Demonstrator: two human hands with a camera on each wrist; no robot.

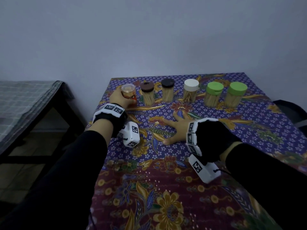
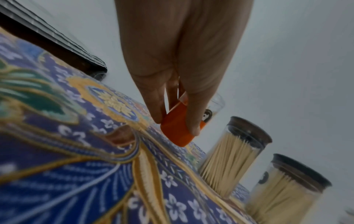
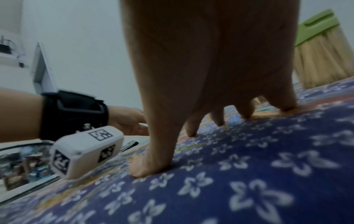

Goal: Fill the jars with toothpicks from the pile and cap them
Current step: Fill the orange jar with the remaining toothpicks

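Several toothpick jars stand in a row along the back of the batik-covered table. My left hand grips the leftmost jar, clear with an orange part at its bottom; in the left wrist view the thumb and fingers of this hand pinch that orange part against the cloth. To its right stand two brown-lidded jars, a white-lidded jar and two green-lidded jars, all packed with toothpicks. My right hand lies flat on the cloth, fingers spread, holding nothing. No loose toothpick pile shows.
A dark-framed table with a checked cloth stands to the left across a gap. A dark object sits off the table's right edge. A plain wall is close behind the jars. The table's left edge runs beside my left forearm.
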